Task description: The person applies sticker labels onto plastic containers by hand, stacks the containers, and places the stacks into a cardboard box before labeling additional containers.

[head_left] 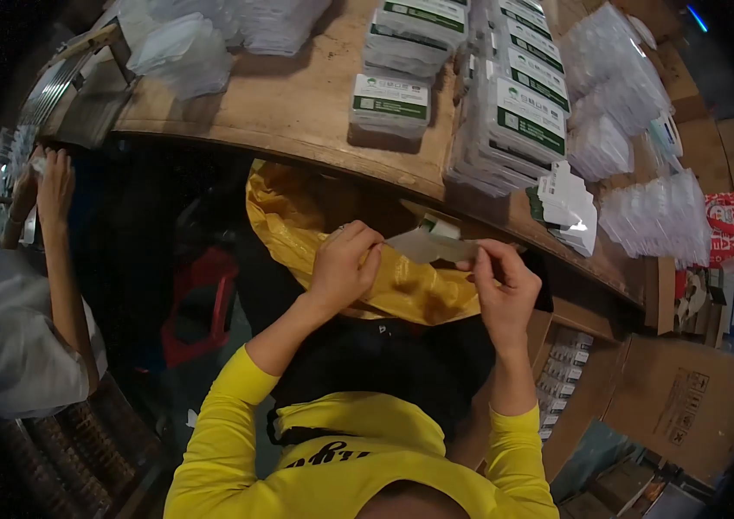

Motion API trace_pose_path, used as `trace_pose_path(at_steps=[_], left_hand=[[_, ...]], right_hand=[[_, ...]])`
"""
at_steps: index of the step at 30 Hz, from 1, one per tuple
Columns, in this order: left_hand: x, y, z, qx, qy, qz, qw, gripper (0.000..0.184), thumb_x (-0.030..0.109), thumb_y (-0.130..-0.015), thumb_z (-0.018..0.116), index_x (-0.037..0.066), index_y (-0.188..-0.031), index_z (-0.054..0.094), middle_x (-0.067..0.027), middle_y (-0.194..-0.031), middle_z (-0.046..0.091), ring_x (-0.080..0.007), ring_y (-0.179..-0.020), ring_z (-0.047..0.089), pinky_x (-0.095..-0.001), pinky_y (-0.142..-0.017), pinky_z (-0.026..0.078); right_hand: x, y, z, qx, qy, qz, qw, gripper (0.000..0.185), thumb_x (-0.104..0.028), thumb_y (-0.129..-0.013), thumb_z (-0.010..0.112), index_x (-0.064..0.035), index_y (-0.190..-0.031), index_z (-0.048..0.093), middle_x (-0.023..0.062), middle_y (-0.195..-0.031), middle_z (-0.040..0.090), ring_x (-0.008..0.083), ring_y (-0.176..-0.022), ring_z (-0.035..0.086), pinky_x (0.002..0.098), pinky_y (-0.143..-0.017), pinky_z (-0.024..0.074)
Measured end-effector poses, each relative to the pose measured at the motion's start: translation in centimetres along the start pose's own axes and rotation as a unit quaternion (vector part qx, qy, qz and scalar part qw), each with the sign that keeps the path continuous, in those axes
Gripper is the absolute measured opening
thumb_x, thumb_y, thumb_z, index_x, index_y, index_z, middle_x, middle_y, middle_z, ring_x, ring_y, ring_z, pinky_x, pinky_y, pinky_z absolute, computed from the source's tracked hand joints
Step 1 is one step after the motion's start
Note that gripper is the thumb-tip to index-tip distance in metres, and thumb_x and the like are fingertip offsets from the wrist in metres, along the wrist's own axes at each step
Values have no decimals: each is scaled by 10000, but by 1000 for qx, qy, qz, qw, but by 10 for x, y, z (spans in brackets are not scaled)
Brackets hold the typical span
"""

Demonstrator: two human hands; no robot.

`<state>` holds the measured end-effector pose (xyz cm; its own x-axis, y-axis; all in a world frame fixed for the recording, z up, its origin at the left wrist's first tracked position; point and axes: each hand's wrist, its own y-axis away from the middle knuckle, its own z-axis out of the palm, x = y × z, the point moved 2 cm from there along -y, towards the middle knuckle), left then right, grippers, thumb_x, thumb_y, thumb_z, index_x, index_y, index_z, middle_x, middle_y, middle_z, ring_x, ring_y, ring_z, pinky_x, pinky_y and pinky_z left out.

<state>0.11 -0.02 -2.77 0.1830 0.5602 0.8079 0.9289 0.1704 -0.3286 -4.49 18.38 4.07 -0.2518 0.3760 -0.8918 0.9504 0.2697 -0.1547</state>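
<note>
Between my two hands stretches a thin, pale, translucent piece [426, 246], perhaps plastic film or a small bag; its exact kind is not clear. My left hand [345, 266] pinches its left end with fingers closed. At the other end, my right hand [505, 284] pinches it between thumb and fingers. Below and behind them, a yellow woven sack [285, 212] hangs open over my lap, under the table edge. A small white and green item [443, 227] shows just behind the pale piece, partly hidden.
On the wooden table [280, 108] stand stacks of clear boxes with green and white labels [530, 112], loose white cards [568, 208] and clear plastic shells [657, 216]. A cardboard box [679, 398] lies right. Another person's hand [55, 186] works at far left, near a red stool [202, 303].
</note>
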Motion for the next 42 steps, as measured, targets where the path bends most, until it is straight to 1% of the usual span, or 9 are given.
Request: trace_pose_path(at_steps=[4, 8, 10, 12, 18, 27, 36, 39, 42], left_hand=[[-58, 2, -12, -118, -219, -74, 966, 64, 77, -721, 579, 38, -766, 558, -115, -766, 497, -312, -746, 526, -374, -649, 430], [-9, -63, -98, 73, -272, 99, 954, 239, 65, -671, 611, 68, -901, 545, -104, -916, 518, -298, -838, 520, -361, -681, 430], [7, -106, -154, 129, -424, 145, 885, 503, -9, -621, 618, 90, -1086, 454, -98, -1073, 490, -310, -1035, 440, -391, -824, 396], [-11, -147, -202, 141, -516, 149, 832, 566, -43, -615, 592, 102, -1132, 414, -100, -1111, 478, -314, -1052, 434, -397, -845, 395], [-34, -209, -212, -71, -615, 104, 779, 551, -96, -624, 535, 80, -1133, 414, -108, -1161, 457, -309, -1078, 425, -380, -856, 402], [-18, -199, -195, -13, -527, 275, 804, 490, -13, -616, 614, 67, -1074, 458, -114, -1147, 455, -304, -1048, 452, -369, -858, 406], [8, -188, -179, 27, -493, 258, 830, 519, 59, -678, 662, 72, -1147, 441, -88, -1234, 412, -313, -1063, 442, -383, -871, 390], [41, -166, -168, 48, -410, 353, 839, 523, 130, -672, 675, 66, -1138, 446, -139, -1169, 458, -312, -1062, 448, -374, -865, 388], [44, -122, -141, -67, -47, 255, 963, 611, 237, -676, 706, 37, -1175, 416, -121, -1219, 445, -213, -1087, 453, -328, -888, 378]], right_hand=[[5, -2, -10, 30, -16, -27, 999, 156, 2, -805, 531, 33, -954, 567, 115, -928, 615, 146, -814, 611, 239, -686, 482], [-5, -2, -2, -21, 69, -119, 990, 211, 16, -749, 599, 26, -959, 579, 123, -960, 607, 209, -872, 593, 279, -760, 460], [-8, -1, 1, -39, 59, -127, 989, 161, 27, -735, 609, 27, -897, 598, 135, -927, 612, 225, -847, 598, 289, -761, 457], [-14, 1, 3, -52, 49, -129, 989, 126, 34, -736, 602, 27, -862, 604, 137, -901, 615, 223, -835, 599, 288, -748, 459], [-13, 6, 4, -40, 68, -134, 988, 74, 42, -756, 574, 47, -825, 598, 119, -836, 618, 176, -756, 586, 241, -676, 456], [-8, 7, 1, -26, 39, -118, 992, 82, 38, -741, 591, 37, -822, 602, 128, -825, 619, 214, -779, 600, 268, -699, 462], [-10, 10, -2, -9, 24, -127, 992, 67, 40, -754, 579, 38, -818, 598, 133, -835, 616, 213, -775, 598, 268, -695, 467], [-10, 11, 0, 6, -20, -94, 995, 63, 29, -775, 569, 44, -830, 595, 124, -819, 613, 172, -713, 595, 242, -625, 468], [-9, 13, -2, -6, -80, -28, 996, 84, -14, -844, 495, 34, -850, 564, 77, -790, 589, 118, -626, 572, 194, -529, 442]])
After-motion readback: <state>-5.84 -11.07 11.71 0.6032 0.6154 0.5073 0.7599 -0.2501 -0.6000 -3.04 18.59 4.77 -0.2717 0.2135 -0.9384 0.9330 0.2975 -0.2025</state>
